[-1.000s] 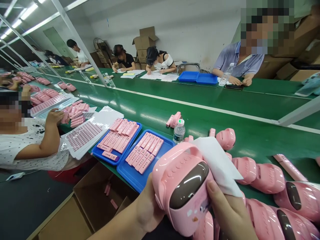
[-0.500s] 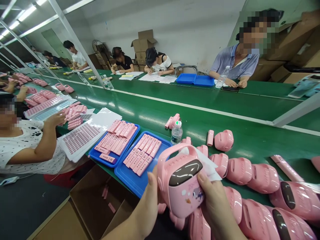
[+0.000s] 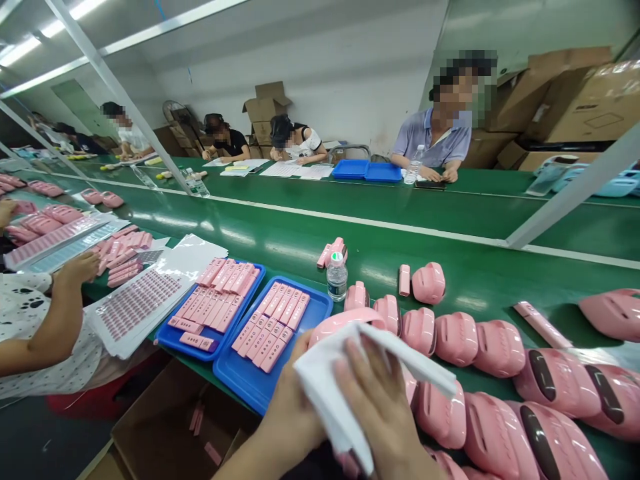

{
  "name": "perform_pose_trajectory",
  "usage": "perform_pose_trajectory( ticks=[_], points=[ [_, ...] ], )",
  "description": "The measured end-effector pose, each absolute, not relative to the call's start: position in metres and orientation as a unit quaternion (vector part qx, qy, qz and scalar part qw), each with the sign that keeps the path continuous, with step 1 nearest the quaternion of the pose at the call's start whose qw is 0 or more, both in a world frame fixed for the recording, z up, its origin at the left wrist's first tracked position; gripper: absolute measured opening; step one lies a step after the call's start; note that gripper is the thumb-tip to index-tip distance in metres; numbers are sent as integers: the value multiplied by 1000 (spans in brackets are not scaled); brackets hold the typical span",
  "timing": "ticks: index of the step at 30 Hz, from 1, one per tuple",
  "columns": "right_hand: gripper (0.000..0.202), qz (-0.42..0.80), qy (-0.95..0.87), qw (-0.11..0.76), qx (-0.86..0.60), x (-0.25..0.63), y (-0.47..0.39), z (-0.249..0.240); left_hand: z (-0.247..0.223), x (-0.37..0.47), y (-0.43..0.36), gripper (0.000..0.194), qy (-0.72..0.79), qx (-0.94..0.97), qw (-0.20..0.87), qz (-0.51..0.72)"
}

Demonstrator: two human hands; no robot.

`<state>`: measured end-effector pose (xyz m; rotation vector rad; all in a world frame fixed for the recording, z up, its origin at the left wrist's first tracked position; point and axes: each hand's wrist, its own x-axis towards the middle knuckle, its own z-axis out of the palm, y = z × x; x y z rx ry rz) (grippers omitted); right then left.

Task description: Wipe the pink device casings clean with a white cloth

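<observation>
My left hand (image 3: 295, 400) is closed round the left side of a pink plastic case with a handle (image 3: 345, 321). Most of the case is hidden under a white cloth (image 3: 317, 373), so its dark window and printed picture do not show. With fingers stretched over the cloth, my right hand (image 3: 377, 393) presses it against the case. More pink cases (image 3: 455, 337) stand in rows just to the right. A capped water bottle (image 3: 337, 277) stands beyond my hands. Left of them lies a blue tray (image 3: 315, 303) with rows of pink bars (image 3: 270, 340).
A second blue tray (image 3: 160, 333) of pink bars and sticker sheets (image 3: 135, 310) lie to the left, beside another person's arm (image 3: 65, 310). Below is an open cardboard box (image 3: 150, 413). A slanted metal post (image 3: 575, 187) rises at right. People sit across the green table (image 3: 280, 233).
The white cloth has come from behind the case to cover its front, with my right hand now over it. The view has swung a little to the right.
</observation>
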<state>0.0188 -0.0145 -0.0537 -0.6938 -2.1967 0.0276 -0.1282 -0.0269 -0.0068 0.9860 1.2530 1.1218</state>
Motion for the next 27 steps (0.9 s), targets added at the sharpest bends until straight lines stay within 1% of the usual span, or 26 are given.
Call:
perform_pose_trajectory(
  ticks=[2, 3, 5, 7, 9, 11, 13, 14, 15, 17, 19, 20, 22, 25, 27],
  points=[
    [54, 100, -802, 464, -362, 26, -5, -54, -9, -132, -29, 69, 544, 494, 527, 426],
    [50, 147, -773, 486, -380, 30, 0, -50, -10, -133, -30, 74, 550, 533, 503, 401],
    [37, 217, -756, 500, -362, 34, 11, -37, -10, -133, -30, 78, 563, 613, 434, 345],
    [25, 218, -784, 494, -306, 33, 18, -19, -9, -131, -27, 69, 562, 674, 371, 304],
    [20, 171, -812, 480, -286, 28, 19, -4, -7, -128, -22, 59, 543, 720, 324, 285],
    [17, 152, -826, 466, -276, 24, 20, 2, -6, -127, -19, 61, 526, 749, 273, 296],
    [19, 212, -816, 455, -287, 28, 26, 0, -4, -129, -18, 65, 533, 747, 249, 311],
    [23, 253, -795, 461, -302, 32, 31, -4, -4, -130, -19, 64, 546, 731, 263, 314],
    [28, 288, -764, 476, -328, 38, 38, -10, -4, -131, -20, 64, 559, 702, 300, 325],
    [43, 324, -680, 523, -399, 51, 52, -22, -4, -132, -23, 64, 554, 597, 438, 380],
    [57, 328, -613, 562, -448, 59, 60, -32, -5, -128, -26, 66, 493, 452, 582, 462],
    [60, 335, -593, 570, -460, 59, 60, -34, -6, -124, -26, 63, 459, 384, 630, 495],
    [56, 357, -579, 566, -466, 53, 52, -35, -7, -117, -24, 56, 424, 273, 678, 534],
    [41, 390, -614, 540, -423, 35, 29, -29, -4, -109, -16, 45, 448, 129, 690, 554],
    [39, 355, -666, 534, -380, 24, 16, -25, 0, -107, -10, 43, 453, 58, 705, 542]
  ],
)
